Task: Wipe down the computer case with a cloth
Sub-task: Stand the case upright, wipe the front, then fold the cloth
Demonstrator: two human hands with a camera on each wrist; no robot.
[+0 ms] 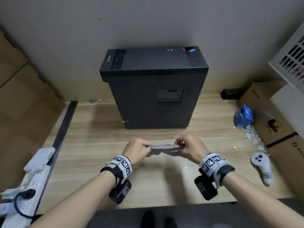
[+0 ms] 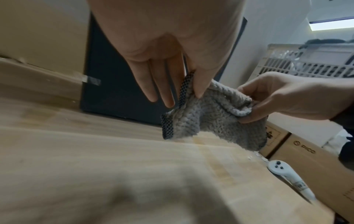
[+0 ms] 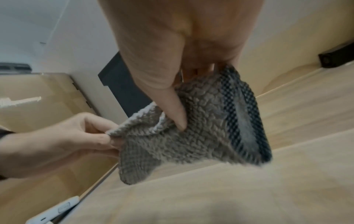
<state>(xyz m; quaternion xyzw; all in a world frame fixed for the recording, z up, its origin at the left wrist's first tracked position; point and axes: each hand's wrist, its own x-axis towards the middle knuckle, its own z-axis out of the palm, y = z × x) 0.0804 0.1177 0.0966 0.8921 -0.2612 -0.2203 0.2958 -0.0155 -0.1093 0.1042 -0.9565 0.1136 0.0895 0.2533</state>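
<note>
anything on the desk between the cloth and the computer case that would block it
Nothing visible does. Both hands, left hand and right hand, hold the cloth just in front of the computer case, and only bare desk lies between. The white controller sits off to the right.

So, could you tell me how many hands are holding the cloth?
2: the left hand pinches the left end of the cloth, and the right hand pinches its right end, above the table in front of the computer case.
</note>
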